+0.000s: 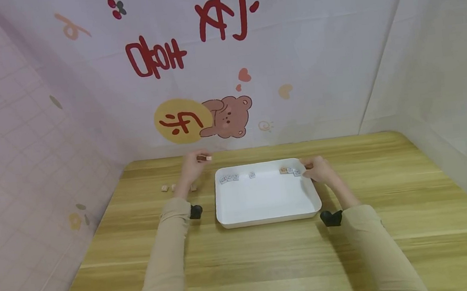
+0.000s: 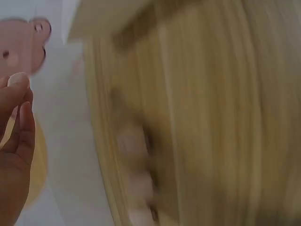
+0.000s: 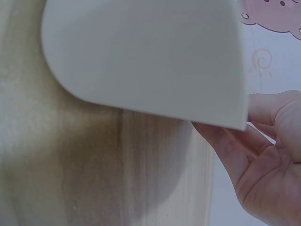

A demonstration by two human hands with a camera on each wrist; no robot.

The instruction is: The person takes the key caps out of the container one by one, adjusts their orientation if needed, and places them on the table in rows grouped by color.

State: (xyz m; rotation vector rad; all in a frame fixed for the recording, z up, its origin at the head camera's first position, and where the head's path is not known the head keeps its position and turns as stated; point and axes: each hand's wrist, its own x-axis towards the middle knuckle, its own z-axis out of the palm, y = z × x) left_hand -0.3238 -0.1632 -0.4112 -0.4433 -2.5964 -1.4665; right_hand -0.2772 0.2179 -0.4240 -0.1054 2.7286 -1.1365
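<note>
A shallow white tray (image 1: 266, 204) rests on the wooden table. Along its far wall stand small square pieces: three pale blocks (image 1: 229, 178) at the left, one block (image 1: 252, 175) mid-wall, and a group at the right including an orange-tinted block (image 1: 283, 170). My right hand (image 1: 319, 170) grips the tray's right rim near the far corner; the wrist view shows thumb and fingers around the wall. Beyond the tray's left far corner, my left hand (image 1: 194, 166) is raised and pinches a small pale block (image 1: 209, 158), whose markings are too small to read.
More small pale blocks (image 1: 164, 188) lie on the table left of the tray, partly behind the left wrist; they are blurred in the left wrist view. A white printed cloth (image 1: 301, 61) hangs behind the table's far edge. Dark wrist mounts (image 1: 331, 218) sit below both hands.
</note>
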